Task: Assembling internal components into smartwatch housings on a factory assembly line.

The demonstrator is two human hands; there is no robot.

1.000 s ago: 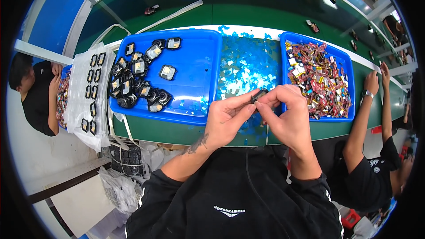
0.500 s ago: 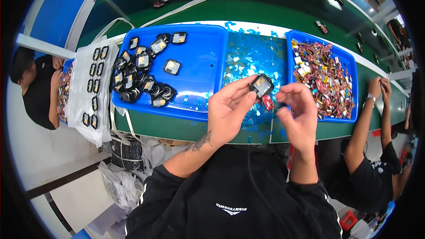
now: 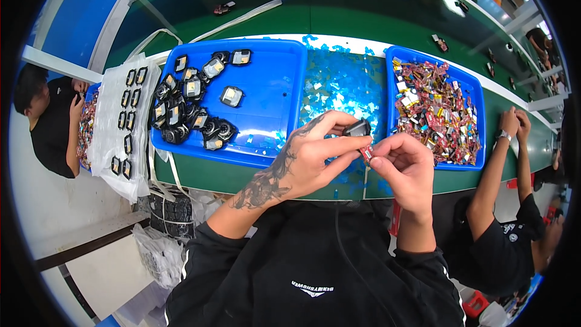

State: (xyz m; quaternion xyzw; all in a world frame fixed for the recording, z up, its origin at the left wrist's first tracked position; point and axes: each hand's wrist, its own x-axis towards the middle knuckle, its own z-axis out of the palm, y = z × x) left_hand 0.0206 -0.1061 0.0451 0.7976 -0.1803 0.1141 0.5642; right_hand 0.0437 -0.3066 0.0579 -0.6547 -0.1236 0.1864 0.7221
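My left hand (image 3: pixel 318 151) is closed around a small black plastic housing (image 3: pixel 359 128), tilted so that its edge faces me. Just below the housing a small red circuit board (image 3: pixel 366 154) sticks out, pinched between the thumb and fingers of my right hand (image 3: pixel 404 168). Whether the board is joined to the housing cannot be made out behind my fingers. To the left, a blue tray (image 3: pixel 266 121) carries many similar black housings (image 3: pixel 192 88). On the right another blue tray (image 3: pixel 482 127) is heaped with red circuit boards (image 3: pixel 433 112) with wires and silvery parts.
Blue film scraps (image 3: pixel 339 79) litter the green bench (image 3: pixel 224 177) between the trays. White sheets (image 3: pixel 112 127) with rows of black frames lie at the left. Beyond runs a green conveyor (image 3: pixel 339 12) with scattered parts. Other people work at left (image 3: pixel 51 127) and right (image 3: pixel 493 254).
My left hand has turned over, tipping the housing from face-up to edge-on. My right hand has moved in from beside it and now pinches the red circuit board.
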